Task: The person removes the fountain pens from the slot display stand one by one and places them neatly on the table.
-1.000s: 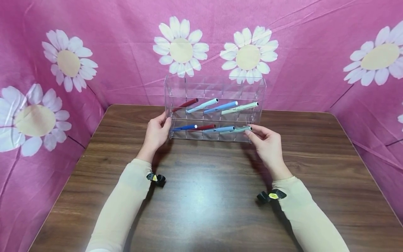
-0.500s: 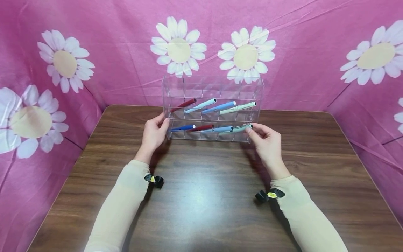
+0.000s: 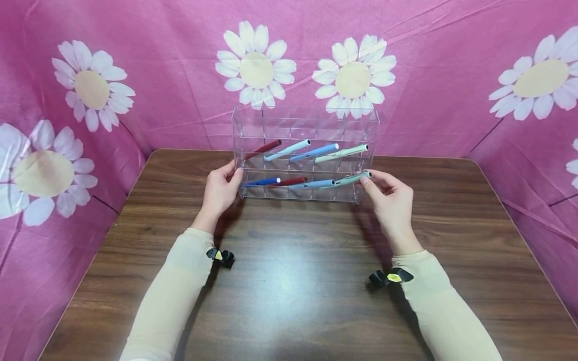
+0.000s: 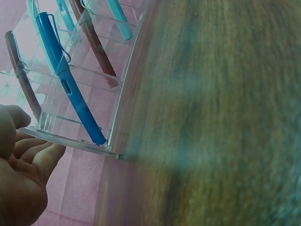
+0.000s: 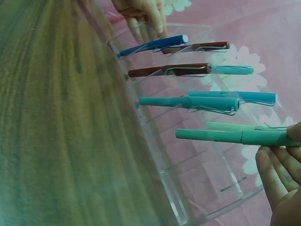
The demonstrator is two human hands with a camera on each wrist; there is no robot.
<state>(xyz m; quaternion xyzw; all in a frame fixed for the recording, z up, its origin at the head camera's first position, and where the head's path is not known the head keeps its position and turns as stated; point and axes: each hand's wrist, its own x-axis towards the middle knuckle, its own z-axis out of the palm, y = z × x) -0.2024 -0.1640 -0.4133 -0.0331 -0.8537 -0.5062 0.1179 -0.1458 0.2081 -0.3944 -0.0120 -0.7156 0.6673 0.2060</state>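
A clear acrylic pen rack (image 3: 300,196) with tiered compartments stands at the back of the table. My left hand (image 3: 220,190) grips its left side wall, thumb in front, as the left wrist view also shows. My right hand (image 3: 389,203) pinches the capped end of a green pen (image 5: 211,135) at the rack's lower right. Along the same lower tier lie a blue pen (image 3: 262,182), a dark red pen (image 3: 291,182) and a light blue pen (image 3: 313,184). Above them are another dark red pen (image 3: 264,149), a pale blue pen (image 3: 289,150), a mid-blue pen (image 3: 313,152) and a pale green pen (image 3: 340,154).
The brown wood-grain table (image 3: 289,311) spreads in front of the rack. Behind it hangs a pink cloth (image 3: 180,75) printed with large white daisies. Small black cameras (image 3: 227,258) sit on both wrists.
My right hand has moved slightly right and up, drawing the green pen along with it. The left hand keeps its grip on the rack. Other pens stay in place.
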